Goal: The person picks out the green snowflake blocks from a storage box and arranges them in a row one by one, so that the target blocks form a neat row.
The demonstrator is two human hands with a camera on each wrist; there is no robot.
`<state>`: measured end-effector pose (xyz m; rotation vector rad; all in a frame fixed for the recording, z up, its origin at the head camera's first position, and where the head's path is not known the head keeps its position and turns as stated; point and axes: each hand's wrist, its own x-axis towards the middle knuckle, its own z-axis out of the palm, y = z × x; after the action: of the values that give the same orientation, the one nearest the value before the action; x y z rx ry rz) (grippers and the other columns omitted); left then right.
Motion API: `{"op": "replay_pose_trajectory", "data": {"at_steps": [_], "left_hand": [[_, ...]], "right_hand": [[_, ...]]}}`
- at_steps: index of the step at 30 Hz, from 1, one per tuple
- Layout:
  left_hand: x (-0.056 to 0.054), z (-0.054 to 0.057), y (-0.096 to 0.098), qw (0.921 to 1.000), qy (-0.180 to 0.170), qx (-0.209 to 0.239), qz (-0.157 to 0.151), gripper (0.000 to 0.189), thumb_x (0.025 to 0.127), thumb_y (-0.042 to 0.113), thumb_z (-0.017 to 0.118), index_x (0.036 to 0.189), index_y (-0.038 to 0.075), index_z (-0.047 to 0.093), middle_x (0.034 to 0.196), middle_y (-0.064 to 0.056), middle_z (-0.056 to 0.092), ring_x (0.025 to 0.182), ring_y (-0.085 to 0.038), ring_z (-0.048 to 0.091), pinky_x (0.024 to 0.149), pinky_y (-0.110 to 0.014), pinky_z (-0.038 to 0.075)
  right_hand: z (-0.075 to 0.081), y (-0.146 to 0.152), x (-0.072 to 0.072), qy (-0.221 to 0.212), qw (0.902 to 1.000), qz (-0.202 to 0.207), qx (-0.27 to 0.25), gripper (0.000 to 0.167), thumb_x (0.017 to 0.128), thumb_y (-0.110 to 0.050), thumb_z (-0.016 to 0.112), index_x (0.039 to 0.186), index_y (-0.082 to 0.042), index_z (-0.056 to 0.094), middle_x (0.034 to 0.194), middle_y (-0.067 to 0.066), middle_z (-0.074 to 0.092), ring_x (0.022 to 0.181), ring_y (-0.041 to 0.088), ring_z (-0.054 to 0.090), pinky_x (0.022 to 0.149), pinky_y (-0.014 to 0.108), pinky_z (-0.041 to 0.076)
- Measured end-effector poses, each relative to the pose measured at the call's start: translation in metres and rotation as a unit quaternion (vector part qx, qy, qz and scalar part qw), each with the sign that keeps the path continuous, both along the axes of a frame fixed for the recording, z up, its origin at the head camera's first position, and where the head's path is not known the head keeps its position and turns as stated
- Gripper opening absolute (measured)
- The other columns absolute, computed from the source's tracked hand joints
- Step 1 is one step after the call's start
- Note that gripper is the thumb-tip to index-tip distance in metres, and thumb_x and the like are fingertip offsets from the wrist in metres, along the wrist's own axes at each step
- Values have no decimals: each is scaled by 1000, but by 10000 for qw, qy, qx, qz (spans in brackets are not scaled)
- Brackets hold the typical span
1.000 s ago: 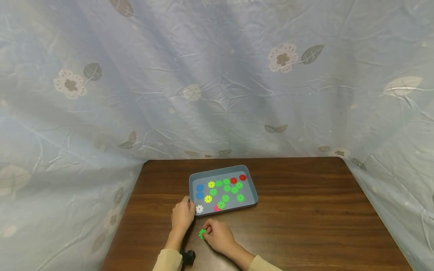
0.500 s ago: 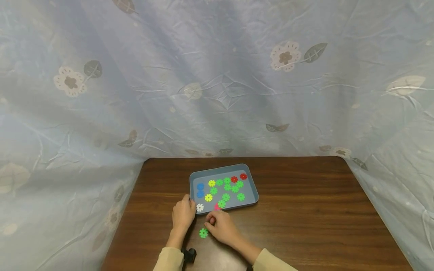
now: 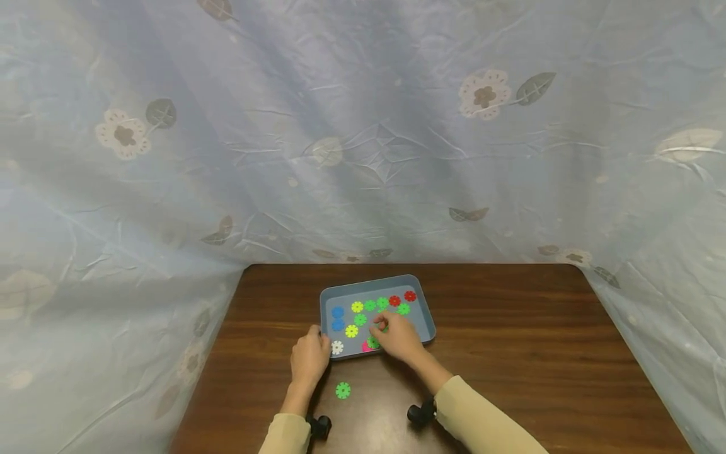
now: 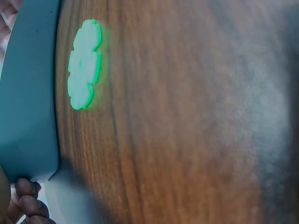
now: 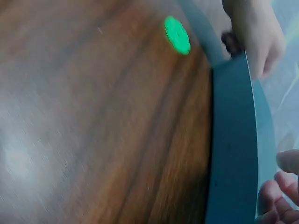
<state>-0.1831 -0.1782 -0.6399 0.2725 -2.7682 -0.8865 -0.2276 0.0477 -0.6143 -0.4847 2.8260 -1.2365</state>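
Note:
My left hand (image 3: 310, 357) grips the front left corner of a blue-grey tray (image 3: 418, 320); its curled fingers (image 4: 32, 205) show under that corner in the left wrist view. Over the tray's front right part hovers my right hand (image 3: 400, 339), with thumb and fingers bent and apart. In the right wrist view nothing shows between those fingers (image 5: 275, 193). Several notched plastic snowflake discs lie in the tray, and my right hand covers some green ones. One green snowflake disc (image 3: 343, 391) lies flat on the table in front of the tray.
Inside the tray are blue (image 3: 338, 312), yellow (image 3: 351, 331), red (image 3: 410, 296), white (image 3: 337, 347) and pink discs (image 3: 366, 347). The tray stands on a dark wooden table (image 3: 510, 353). A patterned curtain (image 3: 380, 126) hangs behind and at both sides.
My right hand has let go of the green snowflake disc on the table and moved forward and right, over the tray. My left hand has stayed on the tray's corner.

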Motion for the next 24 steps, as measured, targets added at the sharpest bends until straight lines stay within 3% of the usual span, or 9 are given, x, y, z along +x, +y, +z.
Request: {"op": "replay_pose_trajectory", "data": {"at_steps": [6,15,19,24], "left_hand": [[0,0,0,10000,-34,20,49,25,97,13,62,114,-3,69,66,-7,60,50,-20,48,45,-37,40],[0,1,1,9999,-11,64,94,26,96,14,62,114,-3,69,64,-6,57,51,-21,48,46,-38,41],[-1,0,1,9999,22,18,127,25,96,14,62,112,-2,69,65,-6,58,52,-21,49,47,-40,43],[-2,0,1,9999,-78,28,117,25,97,15,61,113,-2,69,63,-4,55,52,-21,49,47,-39,42]], "right_hand": [[-11,7,-17,-171,9984,-141,521,25,91,-24,79,108,-6,74,82,-3,63,75,13,59,71,39,51],[-13,2,-22,-310,9924,-447,1101,25,88,-24,82,103,-6,74,93,5,72,86,25,68,78,46,55],[-11,2,-22,-327,9904,-344,1302,22,89,-24,81,99,-6,75,98,5,73,92,28,70,80,47,56],[-8,2,-22,-371,9881,-107,1486,18,91,-24,80,94,-7,77,93,2,70,88,25,67,78,46,55]]}}
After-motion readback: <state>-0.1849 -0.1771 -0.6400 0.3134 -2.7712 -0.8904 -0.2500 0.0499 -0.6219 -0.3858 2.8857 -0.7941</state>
